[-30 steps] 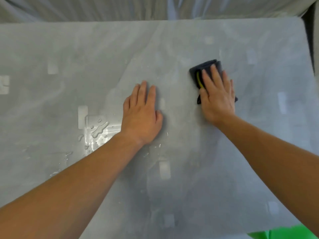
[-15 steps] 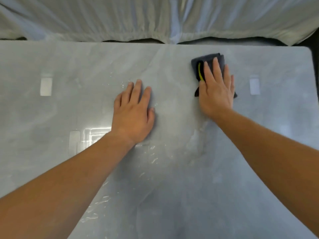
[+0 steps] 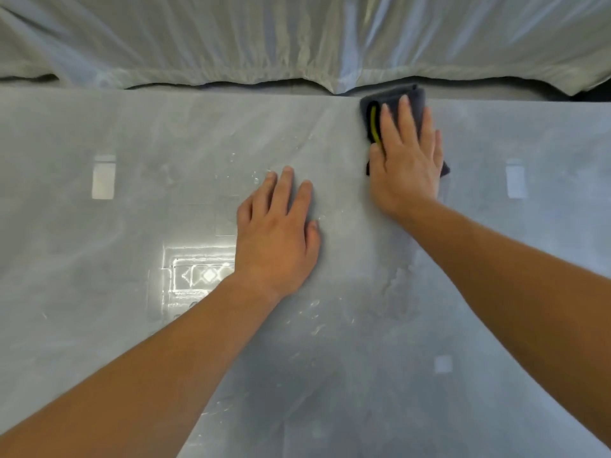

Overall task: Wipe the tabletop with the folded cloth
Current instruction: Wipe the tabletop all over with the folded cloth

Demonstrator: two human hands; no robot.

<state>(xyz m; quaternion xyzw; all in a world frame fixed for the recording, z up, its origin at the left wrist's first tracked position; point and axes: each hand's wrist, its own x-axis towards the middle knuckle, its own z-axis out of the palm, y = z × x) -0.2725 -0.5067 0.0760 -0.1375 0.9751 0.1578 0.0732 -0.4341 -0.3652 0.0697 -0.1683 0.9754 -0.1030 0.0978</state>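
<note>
The right hand lies flat, fingers stretched out and close together, pressing down on the cloth; it is not curled around it. The cloth is dark grey, folded, with a yellow stripe showing just left of the index finger. Its far end sits right at the table's far edge, and a corner peeks out at either side of the palm.

The left hand is also spread open, palm down on the bare table, holding nothing. It rests nearer than the cloth and to its left, close to the right hand but not touching it.

Small water drops and smears glint on the table around and nearer than the left hand, with a bright reflected patch just left of its wrist. A duller streak runs nearer than the cloth, beside the right forearm.

Beyond the cloth the table ends in a straight edge, and a pale wrinkled sheet hangs just past it, so there is no room farther out. To the cloth's left and right the far edge runs on with open surface beside it, and a wide stretch lies open toward the viewer.
</note>
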